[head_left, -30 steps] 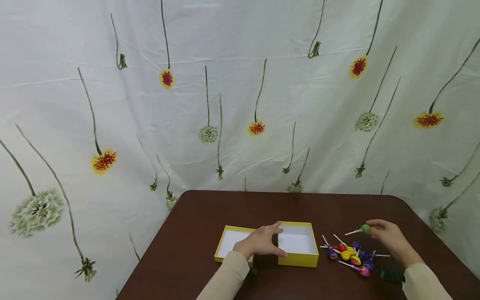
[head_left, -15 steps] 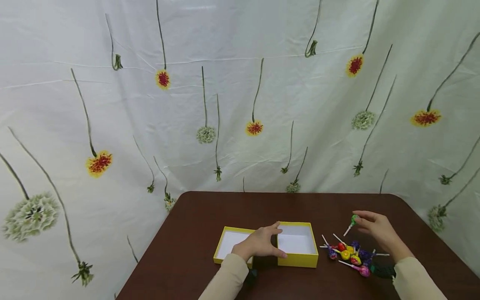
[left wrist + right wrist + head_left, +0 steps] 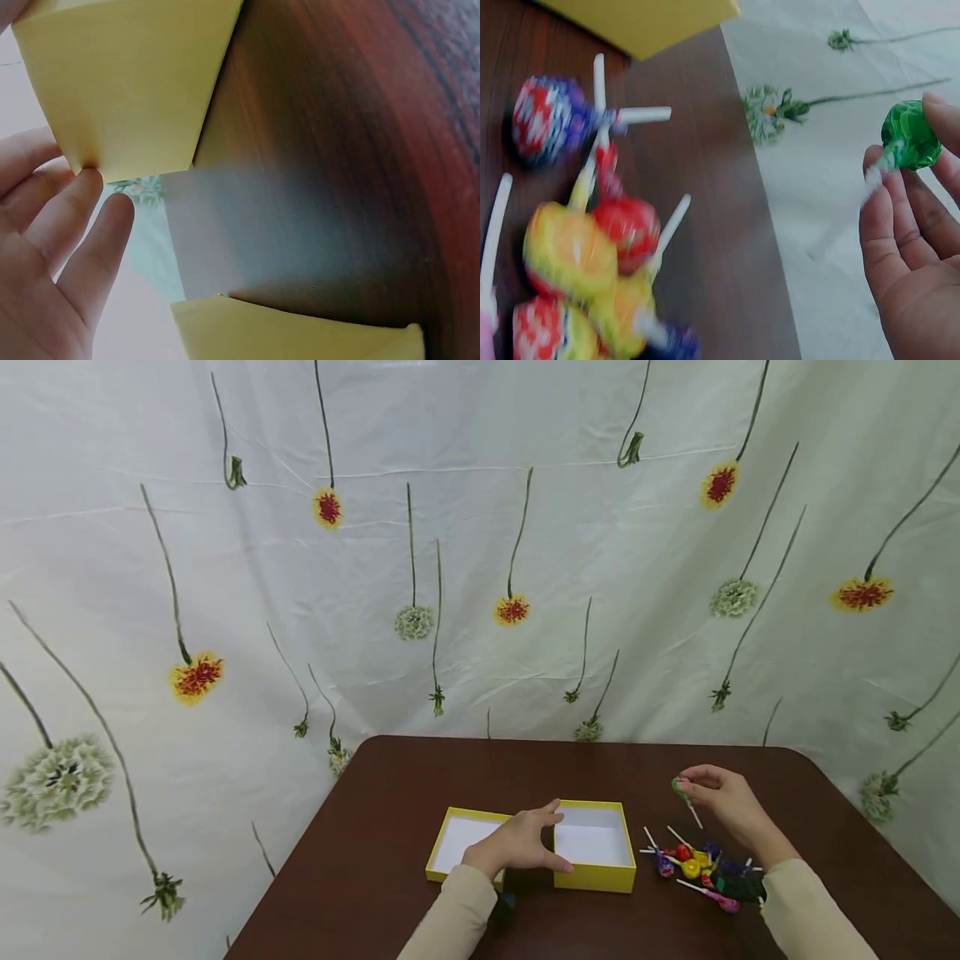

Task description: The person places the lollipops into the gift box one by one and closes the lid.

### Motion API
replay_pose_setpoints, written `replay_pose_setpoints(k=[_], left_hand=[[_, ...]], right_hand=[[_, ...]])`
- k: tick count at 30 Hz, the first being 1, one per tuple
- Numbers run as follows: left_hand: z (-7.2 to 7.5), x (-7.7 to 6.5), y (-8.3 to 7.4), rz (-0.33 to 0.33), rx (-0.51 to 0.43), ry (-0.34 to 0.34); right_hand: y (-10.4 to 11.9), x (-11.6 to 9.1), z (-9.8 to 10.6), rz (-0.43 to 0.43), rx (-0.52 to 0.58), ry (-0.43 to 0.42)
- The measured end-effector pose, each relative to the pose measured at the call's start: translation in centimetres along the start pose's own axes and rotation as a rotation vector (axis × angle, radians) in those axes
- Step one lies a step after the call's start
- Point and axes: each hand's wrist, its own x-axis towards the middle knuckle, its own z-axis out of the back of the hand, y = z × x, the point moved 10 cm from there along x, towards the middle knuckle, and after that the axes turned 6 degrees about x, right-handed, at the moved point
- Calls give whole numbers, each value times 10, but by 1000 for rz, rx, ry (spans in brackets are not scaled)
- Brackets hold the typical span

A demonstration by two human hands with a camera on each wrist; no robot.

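In the head view, my left hand (image 3: pixel 517 842) holds a yellow box (image 3: pixel 594 879) by its left side, thumb at the front corner and fingers at the back. The box stands open-topped, with a white inside. The left wrist view has fingertips bent over the edge of the box's yellow wall (image 3: pixel 127 82). Between thumb and fingers, my right hand (image 3: pixel 723 802) pinches a green lollipop (image 3: pixel 911 135) by its wrapped head, stick slanting down. It is raised above the table, behind a pile of wrapped lollipops (image 3: pixel 691 869), which the right forearm partly covers.
A shallow yellow lid (image 3: pixel 453 847), white inside, lies left of the box, partly behind the left hand. A pink lollipop (image 3: pixel 727 903) lies at the front of the pile. The brown table (image 3: pixel 420 768) ends at a flower-printed curtain (image 3: pixel 480 568).
My right hand has moved left and up with the green lollipop, whose stick has swung from pointing left to pointing down and right. The left hand stays on the box.
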Motion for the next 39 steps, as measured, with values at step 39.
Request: replay_pose_setpoints(k=[39], left_hand=[[5, -9, -11, 16, 5, -91]], right_hand=[[44, -16, -186, 150, -106, 588]])
